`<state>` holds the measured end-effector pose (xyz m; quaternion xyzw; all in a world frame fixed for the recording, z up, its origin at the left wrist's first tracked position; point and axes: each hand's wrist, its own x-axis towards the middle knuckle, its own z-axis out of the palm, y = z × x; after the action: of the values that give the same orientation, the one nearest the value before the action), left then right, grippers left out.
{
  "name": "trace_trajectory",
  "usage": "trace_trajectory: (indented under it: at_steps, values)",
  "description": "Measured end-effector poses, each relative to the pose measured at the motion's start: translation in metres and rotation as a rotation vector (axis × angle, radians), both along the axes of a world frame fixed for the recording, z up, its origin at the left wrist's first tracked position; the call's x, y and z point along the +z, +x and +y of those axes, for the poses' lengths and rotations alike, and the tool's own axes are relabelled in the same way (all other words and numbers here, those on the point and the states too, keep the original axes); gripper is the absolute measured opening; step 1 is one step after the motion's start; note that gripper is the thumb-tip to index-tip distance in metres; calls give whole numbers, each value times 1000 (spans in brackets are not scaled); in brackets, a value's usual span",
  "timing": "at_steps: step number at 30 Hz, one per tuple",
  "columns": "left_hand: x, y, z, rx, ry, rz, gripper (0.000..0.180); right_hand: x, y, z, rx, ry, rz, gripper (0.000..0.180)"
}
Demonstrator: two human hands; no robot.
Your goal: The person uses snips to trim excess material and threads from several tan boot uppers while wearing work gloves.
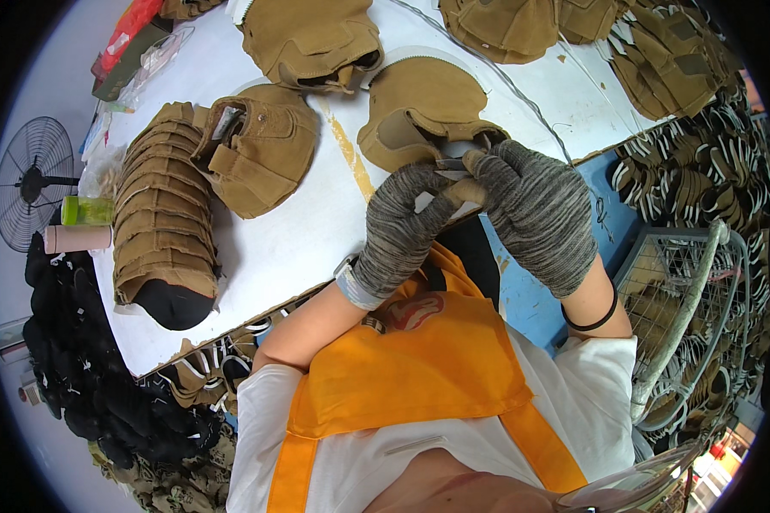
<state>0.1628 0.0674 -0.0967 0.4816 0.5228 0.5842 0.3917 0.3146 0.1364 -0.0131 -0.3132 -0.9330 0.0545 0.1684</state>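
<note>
**Gloved hands meet at a tan shoe upper**

The tan shoe upper [415, 111] lies on the white table [291, 244], its long axis running left to right, its opening toward the near edge. The left hand [399, 227] and right hand [535, 214], in grey knit gloves, pinch a small metal tool [451, 164] at that edge, fingers closed. A stack of uppers [158, 214] lies left; a fan [32, 179] stands far left.
</note>
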Motion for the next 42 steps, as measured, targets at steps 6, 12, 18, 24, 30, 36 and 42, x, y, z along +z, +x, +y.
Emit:
trace_trajectory:
  at_steps: [6,12,18,24,30,36,42]
  values:
    - [-7,0,4,29,56,-8,16,-2,2,7,155,-9,141,31]
    - [-7,-4,4,33,30,16,14,-7,11,11,-189,-368,694,39]
    - [-3,-7,6,38,51,49,15,-14,0,40,-86,-287,648,41]
    - [-15,-8,4,54,18,85,18,-44,-11,60,120,-331,631,31]
    - [-19,-11,-1,-20,-3,41,20,-30,-13,70,80,-425,451,22]
    - [-26,-7,-1,-56,6,-27,22,-36,-11,83,-60,-1093,556,34]
    - [-16,-5,-2,-40,-14,-13,20,-23,-11,71,20,-1131,693,39]
